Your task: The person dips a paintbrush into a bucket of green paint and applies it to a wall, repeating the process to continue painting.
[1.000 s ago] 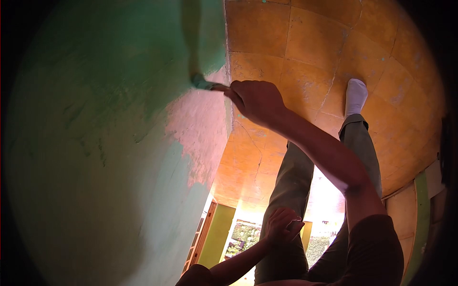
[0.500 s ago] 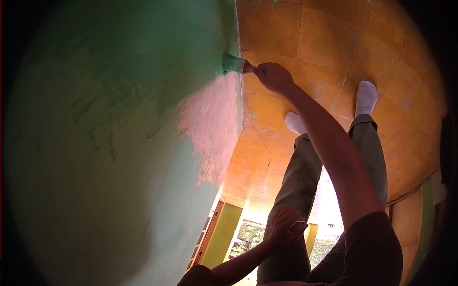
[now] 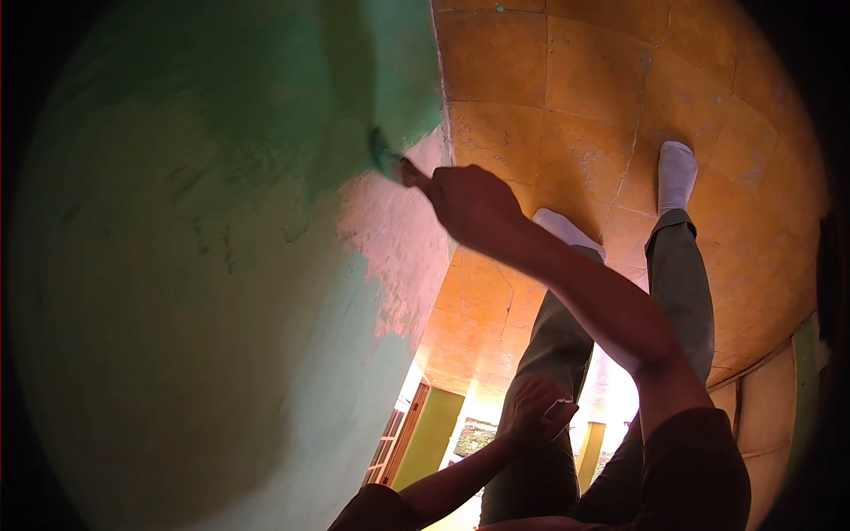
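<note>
My right hand [image 3: 476, 205] is closed around the handle of a paintbrush [image 3: 384, 155], whose green-coated bristles are at the wall, beside the upper end of a pink patch [image 3: 390, 226]. Whether the bristles press on the surface is hard to tell. Green paint [image 3: 257, 80] covers the wall above and left of that patch. My left hand [image 3: 540, 411] rests by my thigh with its fingers curled. A pale edge shows at those fingers, but I cannot make out what, if anything, they hold.
Orange floor tiles [image 3: 589, 71] with cracks and small green paint spots meet the wall. My feet in white socks [image 3: 677, 173] stand on them. Behind my legs are a yellow-green post or wall section [image 3: 429, 438], a brown-framed window [image 3: 394, 438] and bright daylight.
My right hand has carried the paintbrush away from the floor edge, to the left and lower in the picture. More green now covers the pink patch's upper end. My left hand has barely moved.
</note>
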A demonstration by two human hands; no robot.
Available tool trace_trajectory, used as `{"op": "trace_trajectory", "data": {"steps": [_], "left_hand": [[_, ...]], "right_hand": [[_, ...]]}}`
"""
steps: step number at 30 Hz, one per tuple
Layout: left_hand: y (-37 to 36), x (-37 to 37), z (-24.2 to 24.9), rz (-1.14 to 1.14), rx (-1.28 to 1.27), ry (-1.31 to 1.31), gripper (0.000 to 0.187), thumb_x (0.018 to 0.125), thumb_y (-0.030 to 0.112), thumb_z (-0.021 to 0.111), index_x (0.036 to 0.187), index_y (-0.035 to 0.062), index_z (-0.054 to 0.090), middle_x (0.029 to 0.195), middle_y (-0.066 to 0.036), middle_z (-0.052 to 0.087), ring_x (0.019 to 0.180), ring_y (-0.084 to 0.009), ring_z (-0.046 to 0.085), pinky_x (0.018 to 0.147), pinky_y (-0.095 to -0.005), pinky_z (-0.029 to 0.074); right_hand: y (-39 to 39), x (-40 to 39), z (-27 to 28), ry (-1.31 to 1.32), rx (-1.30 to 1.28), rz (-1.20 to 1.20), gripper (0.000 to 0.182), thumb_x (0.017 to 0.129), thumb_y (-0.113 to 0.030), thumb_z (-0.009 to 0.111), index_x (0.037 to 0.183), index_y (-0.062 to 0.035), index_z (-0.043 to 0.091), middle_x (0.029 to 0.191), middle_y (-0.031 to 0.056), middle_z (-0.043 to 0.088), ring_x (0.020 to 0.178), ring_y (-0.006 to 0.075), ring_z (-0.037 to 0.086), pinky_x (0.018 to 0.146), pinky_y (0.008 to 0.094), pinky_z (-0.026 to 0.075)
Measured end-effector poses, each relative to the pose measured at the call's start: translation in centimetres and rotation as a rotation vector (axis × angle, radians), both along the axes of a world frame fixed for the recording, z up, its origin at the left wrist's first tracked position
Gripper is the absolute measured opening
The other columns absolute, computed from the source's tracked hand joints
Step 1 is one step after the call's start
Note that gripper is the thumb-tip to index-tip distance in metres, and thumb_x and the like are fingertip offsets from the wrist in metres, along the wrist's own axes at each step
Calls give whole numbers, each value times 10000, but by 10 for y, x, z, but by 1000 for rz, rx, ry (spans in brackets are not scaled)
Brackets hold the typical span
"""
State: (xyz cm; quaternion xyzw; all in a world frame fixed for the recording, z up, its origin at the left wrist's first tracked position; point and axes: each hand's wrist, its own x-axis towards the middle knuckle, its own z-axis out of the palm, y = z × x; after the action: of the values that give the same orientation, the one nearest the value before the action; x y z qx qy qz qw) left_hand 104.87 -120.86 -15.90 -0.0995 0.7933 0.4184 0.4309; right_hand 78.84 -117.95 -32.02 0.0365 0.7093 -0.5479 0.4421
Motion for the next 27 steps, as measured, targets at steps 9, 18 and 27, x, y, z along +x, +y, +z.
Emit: {"op": "trace_trajectory", "data": {"steps": [9, 18, 27], "left_hand": [[5, -2, 0, -3, -9, 26, 162, 740, 155, 744, 792, 79, 610, 777, -73, 602, 753, -285, 585, 686, -385, 444], [3, -3, 1, -17, -22, 7, 216, 677, 117, 773, 798, 70, 600, 811, -88, 608, 778, -292, 590, 716, -390, 452], [12, 13, -2, -4, -10, 66, 183, 713, 143, 772, 814, 90, 628, 781, -74, 626, 760, -274, 608, 695, -391, 456]], "right_hand": [[24, -25, 80, 212, -871, -30, 347, 969, -388, 499, 875, -110, 684, 711, 141, 641, 654, 318, 607, 639, 428, 477], [0, 19, -121, -95, -244, -164, 371, 948, -377, 515, 931, -60, 707, 709, 138, 626, 672, 225, 592, 657, 388, 484], [19, -53, 41, 88, 96, 9, 463, 989, -434, 404, 1008, -54, 668, 772, 196, 636, 712, 356, 634, 650, 495, 493]]}}
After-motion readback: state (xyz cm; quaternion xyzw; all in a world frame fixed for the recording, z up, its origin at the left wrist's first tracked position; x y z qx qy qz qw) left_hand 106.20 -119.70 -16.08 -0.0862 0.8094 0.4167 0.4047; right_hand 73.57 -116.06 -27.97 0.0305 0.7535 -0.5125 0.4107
